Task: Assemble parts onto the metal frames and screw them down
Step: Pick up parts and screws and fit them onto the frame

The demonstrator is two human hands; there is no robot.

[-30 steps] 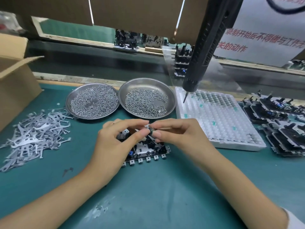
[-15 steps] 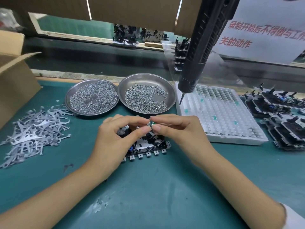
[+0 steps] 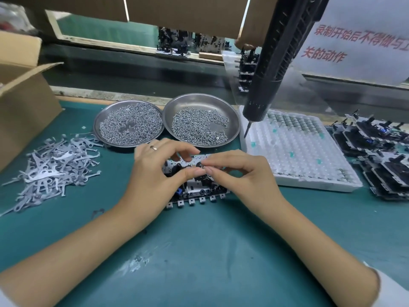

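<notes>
1. Metal frame (image 3: 194, 191) lies flat on the green mat (image 3: 221, 251).
2. Left hand (image 3: 155, 173) and right hand (image 3: 243, 176) together pinch a small part (image 3: 201, 166), possibly a spring, above it.
3. Electric screwdriver (image 3: 272, 69) hangs behind.

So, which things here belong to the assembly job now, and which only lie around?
In use:
- left hand and right hand, pinching a small part
- metal frame beneath them
- two screw dishes
- hanging screwdriver
- white parts tray
- pile of metal levers

Lying about:
- cardboard box
- stacked assemblies
</notes>
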